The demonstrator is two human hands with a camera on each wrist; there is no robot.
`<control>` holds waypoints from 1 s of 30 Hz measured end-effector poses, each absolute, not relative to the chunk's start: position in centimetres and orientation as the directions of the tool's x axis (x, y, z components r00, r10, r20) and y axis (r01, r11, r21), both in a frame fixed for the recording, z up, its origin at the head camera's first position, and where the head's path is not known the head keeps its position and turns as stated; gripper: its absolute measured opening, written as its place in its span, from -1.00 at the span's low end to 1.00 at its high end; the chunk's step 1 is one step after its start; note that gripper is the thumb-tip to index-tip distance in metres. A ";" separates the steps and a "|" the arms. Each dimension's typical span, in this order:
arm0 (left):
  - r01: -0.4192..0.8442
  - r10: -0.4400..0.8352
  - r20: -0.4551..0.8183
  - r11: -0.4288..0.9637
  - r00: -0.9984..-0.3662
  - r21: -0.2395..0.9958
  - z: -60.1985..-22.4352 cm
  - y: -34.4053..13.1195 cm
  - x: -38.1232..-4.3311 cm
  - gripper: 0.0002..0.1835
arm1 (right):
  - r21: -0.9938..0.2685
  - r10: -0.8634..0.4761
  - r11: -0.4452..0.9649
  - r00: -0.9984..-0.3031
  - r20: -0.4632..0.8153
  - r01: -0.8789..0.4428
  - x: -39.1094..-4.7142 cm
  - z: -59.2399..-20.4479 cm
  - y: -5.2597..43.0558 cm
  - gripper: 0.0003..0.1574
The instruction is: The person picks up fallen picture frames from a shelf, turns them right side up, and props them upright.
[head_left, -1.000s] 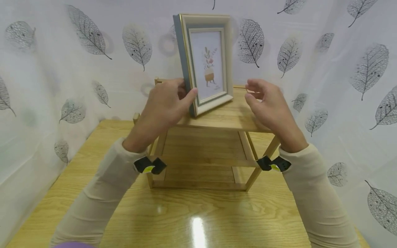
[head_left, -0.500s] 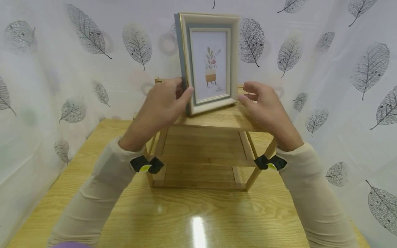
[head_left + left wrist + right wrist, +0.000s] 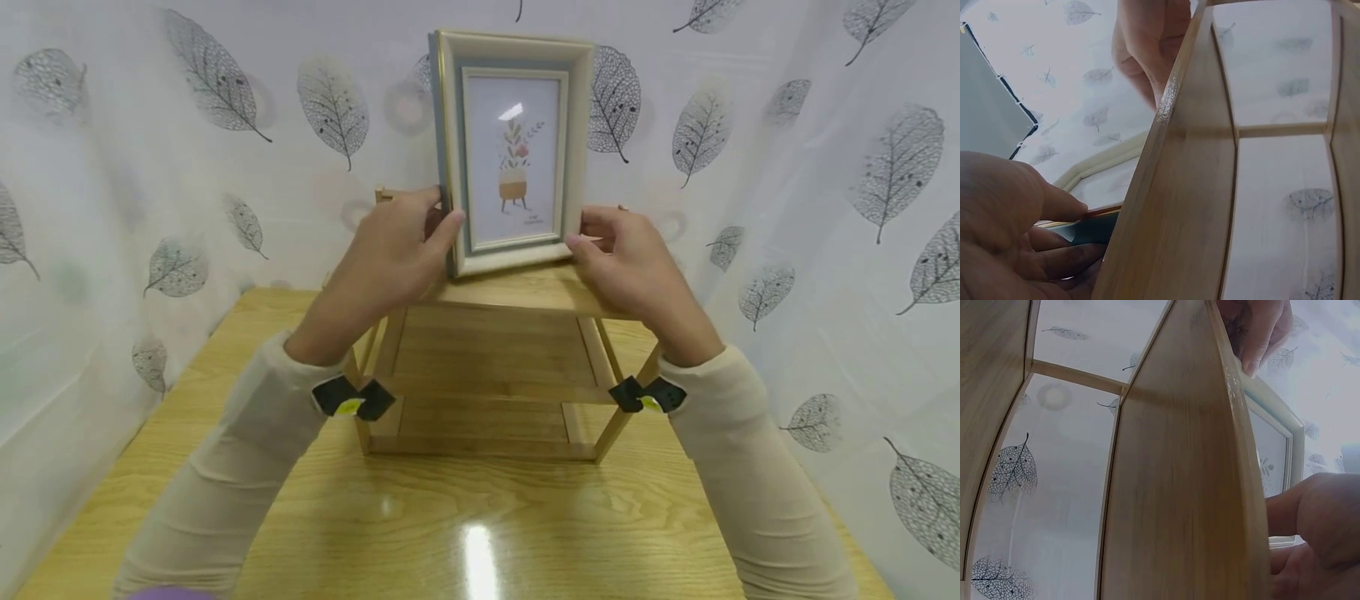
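Observation:
A cream and blue-grey picture frame (image 3: 517,258) with a gold line stands upright, slightly turned, over the top board of a wooden shelf rack (image 3: 495,392). Inside it is a print of a potted plant (image 3: 513,175). My left hand (image 3: 390,250) grips the frame's left side, thumb on the front edge and fingers behind. At the lower right corner my right hand (image 3: 630,258) holds the other side, thumb at the front. In the left wrist view the left hand (image 3: 1016,231) pinches the blue-grey side (image 3: 1091,230). The right wrist view shows the right hand (image 3: 1316,531) partly behind the board.
The rack has lower shelves (image 3: 495,350) below the top board and stands on a glossy wood-grain table (image 3: 420,525). A pale curtain with dark leaf prints (image 3: 697,125) hangs behind and on both sides. A purple thing (image 3: 172,593) peeks in at the bottom left edge.
The frame has turned to face the camera more squarely, its right side swinging rightward. My right hand has moved left from beside the frame and taken hold of its right edge.

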State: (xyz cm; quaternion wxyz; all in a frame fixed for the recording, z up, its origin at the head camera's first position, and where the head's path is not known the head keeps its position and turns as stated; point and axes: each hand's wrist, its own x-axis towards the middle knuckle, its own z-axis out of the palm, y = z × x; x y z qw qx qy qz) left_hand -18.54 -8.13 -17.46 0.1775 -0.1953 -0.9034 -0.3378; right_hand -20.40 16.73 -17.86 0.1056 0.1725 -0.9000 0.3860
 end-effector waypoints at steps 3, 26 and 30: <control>0.480 0.232 0.474 0.714 -0.849 0.509 -17.5 -8.1 -18.6 -0.71 | -0.665 -0.212 0.643 -0.923 0.322 -0.380 -20.2 -17.8 16.7 -0.56; 0.492 0.158 0.626 0.770 -0.764 0.406 -18.2 -7.8 -19.2 -0.74 | -0.666 -0.096 0.654 -0.912 0.398 -0.360 -19.3 -17.8 16.9 -0.75; 0.500 0.155 0.625 0.754 -0.765 0.425 -18.3 -7.8 -19.2 -0.74 | -0.670 -0.084 0.649 -0.910 0.406 -0.360 -19.2 -17.8 17.0 -0.75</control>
